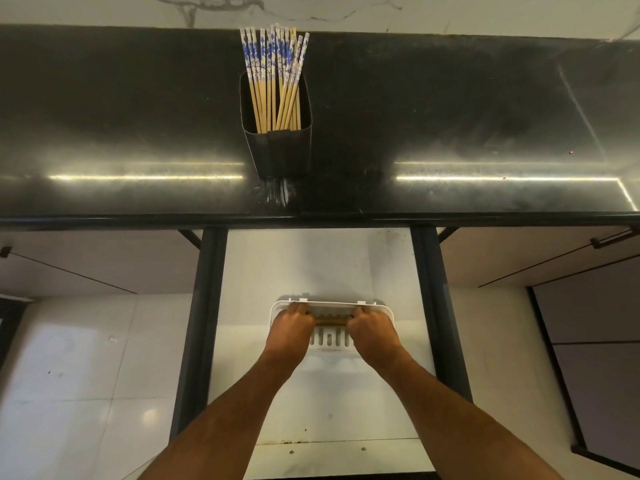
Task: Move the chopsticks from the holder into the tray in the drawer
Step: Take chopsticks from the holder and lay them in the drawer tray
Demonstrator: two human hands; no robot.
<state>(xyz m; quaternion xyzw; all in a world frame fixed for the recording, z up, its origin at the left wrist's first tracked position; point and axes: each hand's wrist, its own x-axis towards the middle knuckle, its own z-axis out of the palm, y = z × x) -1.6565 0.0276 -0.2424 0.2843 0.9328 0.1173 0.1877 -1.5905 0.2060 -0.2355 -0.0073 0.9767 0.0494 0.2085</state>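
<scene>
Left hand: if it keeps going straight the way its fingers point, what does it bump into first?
Probably the far rim of the white tray. The left hand points away from the person, fingers nearly at that rim already, though depth is hard to judge.

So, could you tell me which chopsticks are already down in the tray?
The brown bundle lying flat between both hands in the white tray; the other chopsticks stand upright in the black holder on the counter.

One holder (pixel 277 133), one tray (pixel 367 308), two hands (pixel 292 329).
</scene>
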